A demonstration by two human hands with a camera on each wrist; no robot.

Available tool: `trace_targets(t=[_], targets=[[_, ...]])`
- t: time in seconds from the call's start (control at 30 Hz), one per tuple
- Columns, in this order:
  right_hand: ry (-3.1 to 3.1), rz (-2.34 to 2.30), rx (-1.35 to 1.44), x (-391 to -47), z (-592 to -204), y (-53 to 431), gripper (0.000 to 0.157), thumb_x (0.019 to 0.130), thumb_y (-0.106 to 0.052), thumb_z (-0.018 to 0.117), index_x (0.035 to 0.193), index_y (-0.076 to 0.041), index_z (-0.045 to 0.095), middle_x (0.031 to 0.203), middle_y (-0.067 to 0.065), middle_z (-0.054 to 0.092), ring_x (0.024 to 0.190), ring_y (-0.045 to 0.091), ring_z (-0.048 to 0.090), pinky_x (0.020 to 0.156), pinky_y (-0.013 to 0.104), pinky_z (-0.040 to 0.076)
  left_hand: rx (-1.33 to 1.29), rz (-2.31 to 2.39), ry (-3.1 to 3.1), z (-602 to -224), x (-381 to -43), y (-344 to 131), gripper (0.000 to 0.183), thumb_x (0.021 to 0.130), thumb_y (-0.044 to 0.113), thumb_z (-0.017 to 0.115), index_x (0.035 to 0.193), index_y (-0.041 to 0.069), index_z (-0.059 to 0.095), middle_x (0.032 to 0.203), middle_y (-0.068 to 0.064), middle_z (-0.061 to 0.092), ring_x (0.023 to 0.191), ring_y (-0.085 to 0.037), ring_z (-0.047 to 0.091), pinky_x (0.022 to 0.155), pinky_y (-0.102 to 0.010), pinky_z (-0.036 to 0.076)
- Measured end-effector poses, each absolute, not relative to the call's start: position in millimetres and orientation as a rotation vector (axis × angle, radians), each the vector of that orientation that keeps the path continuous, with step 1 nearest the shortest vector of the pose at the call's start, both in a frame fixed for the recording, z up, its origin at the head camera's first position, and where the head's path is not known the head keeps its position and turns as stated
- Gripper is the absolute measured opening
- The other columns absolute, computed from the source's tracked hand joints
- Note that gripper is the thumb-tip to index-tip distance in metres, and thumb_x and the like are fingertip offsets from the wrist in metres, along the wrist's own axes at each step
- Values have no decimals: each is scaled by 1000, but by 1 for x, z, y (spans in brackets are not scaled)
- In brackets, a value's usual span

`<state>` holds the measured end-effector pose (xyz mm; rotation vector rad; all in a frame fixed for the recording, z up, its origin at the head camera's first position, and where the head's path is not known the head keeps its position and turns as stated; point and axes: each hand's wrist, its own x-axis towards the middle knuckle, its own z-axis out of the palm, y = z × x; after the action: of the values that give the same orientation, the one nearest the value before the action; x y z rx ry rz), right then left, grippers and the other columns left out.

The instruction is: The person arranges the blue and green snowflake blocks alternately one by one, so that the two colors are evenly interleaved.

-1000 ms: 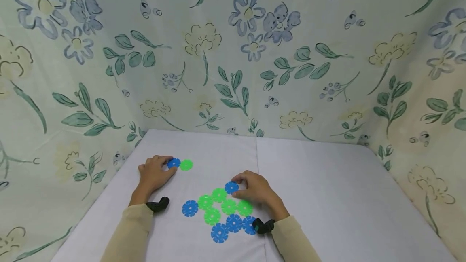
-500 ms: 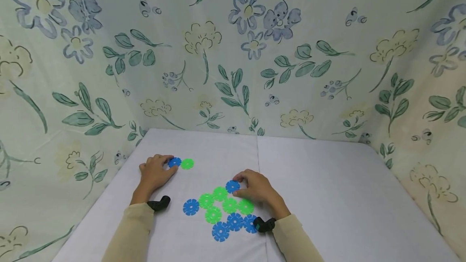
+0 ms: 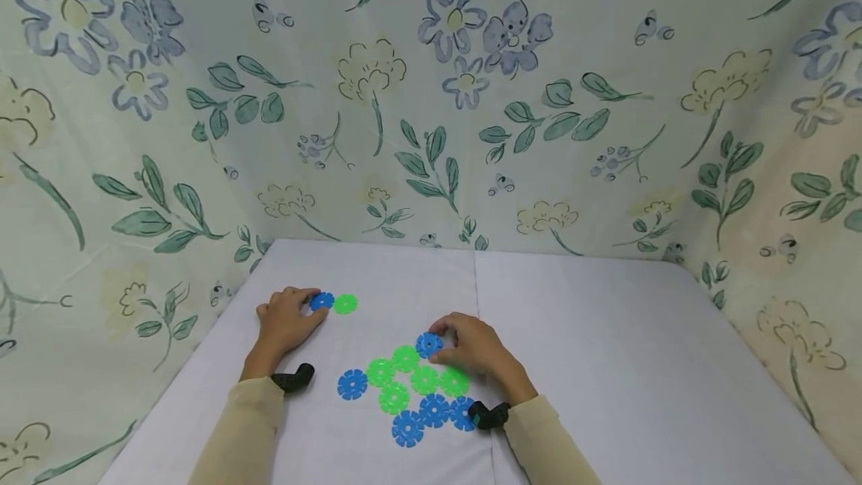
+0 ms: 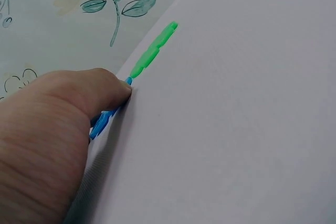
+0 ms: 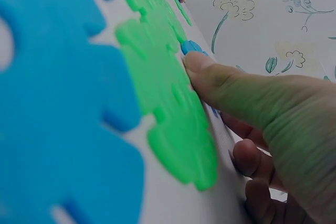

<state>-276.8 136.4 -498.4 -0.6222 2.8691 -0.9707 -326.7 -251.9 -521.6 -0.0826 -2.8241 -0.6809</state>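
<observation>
At the table's left side my left hand (image 3: 286, 322) pinches a blue notched plastic disc (image 3: 322, 302) between thumb and fingers. A green disc (image 3: 346, 304) touches that disc's right edge; both lie flat on the cloth, and the left wrist view shows the green one (image 4: 153, 51) edge-on. Further right, my right hand (image 3: 473, 348) holds another blue disc (image 3: 428, 345) by its edge, thumb on the near side. This disc sits at the upper right of a group of green discs (image 3: 424, 380). In the right wrist view my thumb partly covers the held blue disc (image 5: 193, 47).
Below the green group lie several blue discs (image 3: 434, 411), one partly hidden by the right wrist camera (image 3: 488, 415). A single blue disc (image 3: 352, 385) lies at the group's left. White cloth covers the table (image 3: 606, 365); a floral curtain (image 3: 431, 96) rises behind it.
</observation>
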Motion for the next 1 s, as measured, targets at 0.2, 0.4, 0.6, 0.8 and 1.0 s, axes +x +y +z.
trace_targets(t=[0.2,0.4,0.6,0.8,1.0], targets=[[2868,-966,-635,-278,-497,135,42,76,-43,86,113,-30,70,95,-15,63,78,9,54,70,29,45,-85,-697,-2819,-522,-328,-252,51,91,47,67,134,20,63,129,-16,61,117,-38,50,91,-60,26],[2881,-911,-662,-278,-497,135,42,76,-44,85,113,-31,71,93,-18,64,82,5,57,77,30,47,-81,-696,-2819,-523,-327,-251,51,91,47,67,134,20,63,130,-16,61,117,-38,50,90,-59,26],[2907,-876,-681,-276,-496,136,45,75,-46,86,115,-28,73,94,-17,66,83,4,57,76,30,47,-79,-692,-2827,-523,-327,-251,52,91,47,66,134,20,63,130,-16,61,117,-38,50,91,-60,26],[2923,-865,-687,-276,-495,136,47,73,-47,87,114,-27,74,93,-16,66,82,4,57,74,29,47,-77,-689,-2831,-525,-328,-252,52,90,48,66,135,21,63,130,-16,60,118,-38,49,91,-59,26],[2930,-854,-701,-276,-496,135,48,73,-48,86,114,-27,74,92,-17,66,80,4,57,73,28,47,-74,-683,-2827,-525,-328,-253,52,90,48,67,134,21,63,130,-16,60,118,-38,49,90,-59,26]])
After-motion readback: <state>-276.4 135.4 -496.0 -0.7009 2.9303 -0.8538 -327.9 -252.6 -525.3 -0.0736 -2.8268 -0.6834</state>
